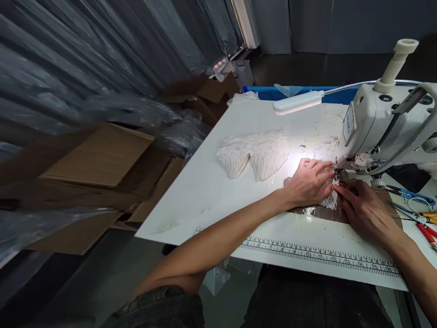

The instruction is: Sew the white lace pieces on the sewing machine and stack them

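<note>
A piece of white lace (330,200) lies under the needle area of a white sewing machine (365,120). Stretched over the lace, my left hand (309,182) presses it down just left of the presser foot, fingers apart. On the near right side, my right hand (367,212) pinches the lace edge between thumb and forefinger close to the needle. The needle tip itself is hidden by fingers and the machine head. Left of my hands rests a stack of gathered white lace pieces (254,152).
A lamp (298,103) on a flexible neck reaches over the white table (211,200). Blue-handled scissors (416,197) and red-handled snips (426,233) lie at the right. A printed ruler (307,254) runs along the front edge. Cardboard boxes (99,155) stand to the left.
</note>
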Tool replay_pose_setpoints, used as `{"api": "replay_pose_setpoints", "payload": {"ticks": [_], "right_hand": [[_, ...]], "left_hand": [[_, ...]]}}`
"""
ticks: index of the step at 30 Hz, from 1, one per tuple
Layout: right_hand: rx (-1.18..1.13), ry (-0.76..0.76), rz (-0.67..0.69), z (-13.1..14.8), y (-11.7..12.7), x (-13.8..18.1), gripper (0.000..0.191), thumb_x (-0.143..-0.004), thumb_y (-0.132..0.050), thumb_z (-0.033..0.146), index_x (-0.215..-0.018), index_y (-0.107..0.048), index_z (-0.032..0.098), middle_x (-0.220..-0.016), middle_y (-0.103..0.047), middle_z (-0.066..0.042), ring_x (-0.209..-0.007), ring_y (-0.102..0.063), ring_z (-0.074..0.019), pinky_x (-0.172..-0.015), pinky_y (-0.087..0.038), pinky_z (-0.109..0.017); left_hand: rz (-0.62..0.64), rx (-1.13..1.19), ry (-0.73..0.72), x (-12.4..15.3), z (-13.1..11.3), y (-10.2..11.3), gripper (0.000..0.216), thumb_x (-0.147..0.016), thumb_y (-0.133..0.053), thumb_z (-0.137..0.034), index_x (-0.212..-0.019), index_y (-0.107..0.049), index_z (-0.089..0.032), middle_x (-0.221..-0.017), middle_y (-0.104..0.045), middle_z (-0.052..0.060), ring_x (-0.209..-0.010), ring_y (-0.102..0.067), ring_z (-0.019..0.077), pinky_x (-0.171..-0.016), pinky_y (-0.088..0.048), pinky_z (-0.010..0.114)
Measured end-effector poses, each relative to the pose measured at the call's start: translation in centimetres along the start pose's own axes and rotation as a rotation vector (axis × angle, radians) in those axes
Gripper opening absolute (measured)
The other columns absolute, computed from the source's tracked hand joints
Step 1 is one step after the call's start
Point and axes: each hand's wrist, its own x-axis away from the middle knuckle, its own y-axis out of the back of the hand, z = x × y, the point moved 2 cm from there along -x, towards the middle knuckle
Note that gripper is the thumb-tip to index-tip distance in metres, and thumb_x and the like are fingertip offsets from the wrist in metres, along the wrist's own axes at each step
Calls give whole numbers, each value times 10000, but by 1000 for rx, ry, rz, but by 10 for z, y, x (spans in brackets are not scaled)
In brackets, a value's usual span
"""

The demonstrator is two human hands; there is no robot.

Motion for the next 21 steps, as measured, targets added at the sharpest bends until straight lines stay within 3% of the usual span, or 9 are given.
{"api": "replay_pose_setpoints", "payload": {"ticks": [2,7,9,13,21], "right_hand": [[-14,6,8,0,-1,0,371,-943,-400,179,-1167,-693,141,-936,-603,-145,-781,-579,-234,-682,-538,-358],[-119,-57,49,-2,2,5,378,-965,-398,212,-1216,-678,181,-990,-612,-144,-854,-617,-251,-764,-569,-410],[-195,-93,68,-7,6,8,385,-976,-407,245,-1273,-646,186,-1027,-622,-140,-884,-638,-240,-790,-576,-400],[-276,-99,126,-20,20,11,415,-983,-414,264,-1338,-597,151,-1038,-658,-139,-894,-664,-231,-801,-579,-385],[-333,-68,98,-17,31,5,364,-981,-404,242,-1229,-657,157,-979,-689,-118,-870,-685,-217,-775,-586,-361]], "left_hand": [[13,-12,48,-9,10,1,321,-1003,-398,-286,-1188,-614,-137,-1223,-642,153,-1022,-584,241,-876,-428,423],[220,-7,64,-28,41,-1,290,-1001,-379,-216,-1157,-607,-129,-1227,-628,167,-1035,-592,255,-844,-446,402],[204,17,32,-28,45,2,293,-1005,-365,-211,-1153,-605,-133,-1260,-611,177,-1067,-594,259,-854,-458,403],[71,92,-53,-13,35,14,282,-1007,-394,-229,-1182,-602,-154,-1274,-613,164,-1100,-607,247,-863,-499,398],[155,367,-193,15,7,14,222,-971,-584,-347,-1001,-657,-139,-1013,-680,80,-908,-631,178,-806,-516,321]]}}
